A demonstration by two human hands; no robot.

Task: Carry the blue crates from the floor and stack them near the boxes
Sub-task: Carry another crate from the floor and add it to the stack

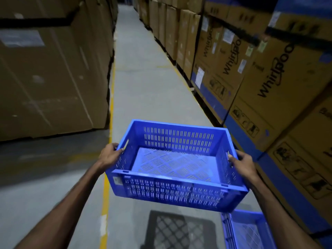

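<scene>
Empty crate [177,168], prob. light & stiff, is gripped at both end handle slots by L hand [110,155] & R hand [241,163], above a second crate [248,230].

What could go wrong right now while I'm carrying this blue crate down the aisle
1. A second blue crate sits on the floor low on your right, partly hidden under the carried crate, so you might trip on it.
2. Your left hand and right hand grip only the end handles, and the crate is tilted, so it might slip.
3. The stacked boxes stand close on your right, so a crate corner could clip them.
</scene>
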